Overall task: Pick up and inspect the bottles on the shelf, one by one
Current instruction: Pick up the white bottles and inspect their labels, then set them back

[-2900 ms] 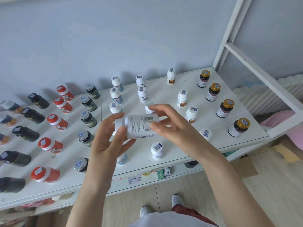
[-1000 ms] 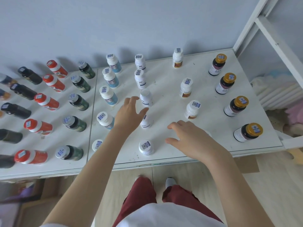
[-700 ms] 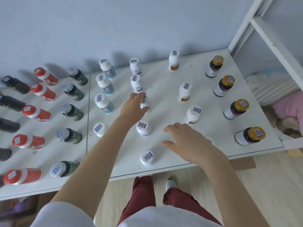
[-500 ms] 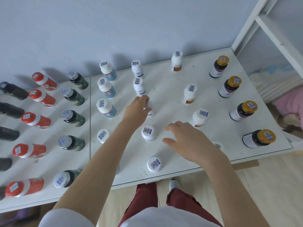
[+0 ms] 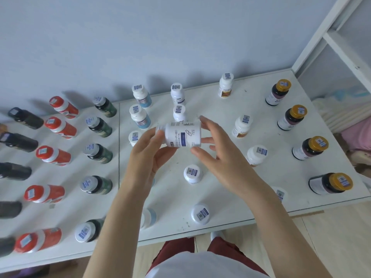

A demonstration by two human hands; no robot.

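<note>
Half a second earlier the left hand (image 5: 146, 157) had been reaching down among the bottles standing mid-shelf. Now it held one white bottle (image 5: 183, 137) lifted clear of the shelf (image 5: 220, 197) and tipped on its side, label upward, with its fingers (image 5: 158, 135) curled round the cap end. The right hand (image 5: 218, 157), which had hovered idle, had come in with its fingers spread wide and fairly straight, the tips touching the base end. The pick-up looked finished and inspection of this bottle was starting; the other bottles (image 5: 192, 173) stood waiting.
</note>
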